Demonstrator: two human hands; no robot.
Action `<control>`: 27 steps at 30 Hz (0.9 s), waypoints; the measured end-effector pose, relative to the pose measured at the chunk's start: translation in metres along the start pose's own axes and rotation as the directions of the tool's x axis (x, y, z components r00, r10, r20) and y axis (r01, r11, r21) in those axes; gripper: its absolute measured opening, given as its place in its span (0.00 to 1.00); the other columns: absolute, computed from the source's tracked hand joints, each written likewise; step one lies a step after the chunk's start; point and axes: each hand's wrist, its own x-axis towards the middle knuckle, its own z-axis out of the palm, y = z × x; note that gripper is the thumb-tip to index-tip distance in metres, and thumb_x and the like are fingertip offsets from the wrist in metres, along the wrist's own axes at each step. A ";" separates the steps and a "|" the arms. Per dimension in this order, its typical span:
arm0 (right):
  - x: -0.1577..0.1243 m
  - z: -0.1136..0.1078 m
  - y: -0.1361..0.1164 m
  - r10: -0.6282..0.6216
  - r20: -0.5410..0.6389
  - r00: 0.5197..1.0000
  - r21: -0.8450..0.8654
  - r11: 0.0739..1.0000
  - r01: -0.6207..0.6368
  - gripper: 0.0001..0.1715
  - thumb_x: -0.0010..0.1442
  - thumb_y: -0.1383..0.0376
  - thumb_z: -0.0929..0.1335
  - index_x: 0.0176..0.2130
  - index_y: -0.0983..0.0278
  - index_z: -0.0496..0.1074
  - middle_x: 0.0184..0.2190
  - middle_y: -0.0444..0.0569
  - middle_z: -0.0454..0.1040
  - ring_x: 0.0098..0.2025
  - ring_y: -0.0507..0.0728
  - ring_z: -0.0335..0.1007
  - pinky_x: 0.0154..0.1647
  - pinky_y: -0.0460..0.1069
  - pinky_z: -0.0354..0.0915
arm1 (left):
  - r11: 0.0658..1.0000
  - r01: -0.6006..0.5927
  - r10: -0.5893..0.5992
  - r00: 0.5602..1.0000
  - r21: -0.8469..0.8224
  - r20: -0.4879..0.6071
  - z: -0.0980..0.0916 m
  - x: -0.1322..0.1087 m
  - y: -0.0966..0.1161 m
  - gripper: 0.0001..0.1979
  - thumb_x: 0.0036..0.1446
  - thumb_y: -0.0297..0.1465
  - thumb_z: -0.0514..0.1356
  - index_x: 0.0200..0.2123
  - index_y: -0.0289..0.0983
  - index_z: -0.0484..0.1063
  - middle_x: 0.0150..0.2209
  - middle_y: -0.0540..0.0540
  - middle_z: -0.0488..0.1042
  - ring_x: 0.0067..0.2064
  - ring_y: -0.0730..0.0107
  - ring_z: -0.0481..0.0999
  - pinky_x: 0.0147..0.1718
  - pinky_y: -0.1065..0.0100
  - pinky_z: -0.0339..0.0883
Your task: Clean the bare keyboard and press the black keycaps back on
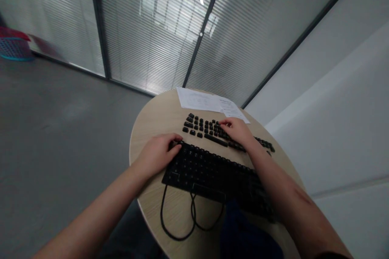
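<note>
Keycaps [200, 126] and papers [200, 100] block beyond the keyboard [209, 170]; open tabletop [148, 125] lies left.

Reaching forward with both bare forearms. Resting the left hand [158, 151] palm down, fingers loosely curled, toward the left edge of the tabletop [152, 119]. Holding the right hand [238, 129] farther ahead, palm down, fingertips tucked under.

The right hand [238, 130] hides several keycaps [199, 126] (print on the paper [200, 99] unreadable).

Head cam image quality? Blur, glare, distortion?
Head view: dim, keyboard and keycaps nearly featureless black; glare streaks on the glass wall; wide-angle bending at the edges; basket far left smeared; left hand and right hand reasonably sharp.
</note>
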 end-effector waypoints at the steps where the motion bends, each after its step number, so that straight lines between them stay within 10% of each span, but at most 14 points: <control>1: 0.016 0.004 0.010 0.062 0.033 0.998 -0.023 0.998 -0.061 0.11 0.62 0.66 0.71 0.44 0.60 0.83 0.39 0.50 0.84 0.41 0.59 0.78 0.48 0.53 0.69 | 1.000 -0.005 0.005 1.000 -0.005 -0.001 0.000 0.000 -0.001 0.16 0.63 0.37 0.55 0.48 0.41 0.77 0.48 0.42 0.82 0.49 0.57 0.80 0.55 0.52 0.70; 7: 0.072 0.028 0.042 0.122 0.128 0.984 -0.069 0.991 -0.114 0.10 0.59 0.66 0.74 0.42 0.62 0.84 0.40 0.50 0.84 0.44 0.58 0.79 0.49 0.50 0.69 | 0.999 -0.003 0.003 1.000 -0.035 0.019 -0.003 -0.001 -0.003 0.16 0.64 0.39 0.55 0.48 0.42 0.77 0.49 0.43 0.82 0.50 0.55 0.80 0.55 0.51 0.70; 18: 0.092 0.047 0.035 0.102 0.213 0.972 -0.049 0.994 -0.094 0.08 0.56 0.67 0.75 0.38 0.62 0.84 0.34 0.47 0.84 0.38 0.56 0.78 0.43 0.48 0.68 | 0.999 0.013 -0.011 0.998 -0.038 0.069 -0.005 0.001 0.000 0.15 0.64 0.38 0.55 0.48 0.42 0.78 0.47 0.44 0.82 0.50 0.55 0.79 0.54 0.51 0.70; 22: 0.067 0.034 0.012 0.076 0.032 0.997 0.020 0.997 -0.077 0.09 0.58 0.64 0.74 0.40 0.62 0.84 0.36 0.49 0.84 0.40 0.58 0.78 0.47 0.52 0.69 | 0.999 0.027 -0.025 0.997 -0.029 0.076 -0.004 0.001 -0.001 0.15 0.63 0.37 0.56 0.48 0.42 0.77 0.48 0.44 0.82 0.50 0.55 0.79 0.54 0.52 0.70; 27: -0.030 0.017 -0.030 -0.075 -0.138 0.988 0.310 0.944 0.115 0.10 0.59 0.58 0.75 0.40 0.58 0.83 0.37 0.48 0.84 0.38 0.59 0.79 0.43 0.54 0.72 | 0.999 0.027 -0.025 0.998 -0.026 0.050 -0.001 0.001 -0.002 0.14 0.62 0.35 0.58 0.48 0.42 0.78 0.48 0.45 0.82 0.50 0.56 0.79 0.55 0.53 0.70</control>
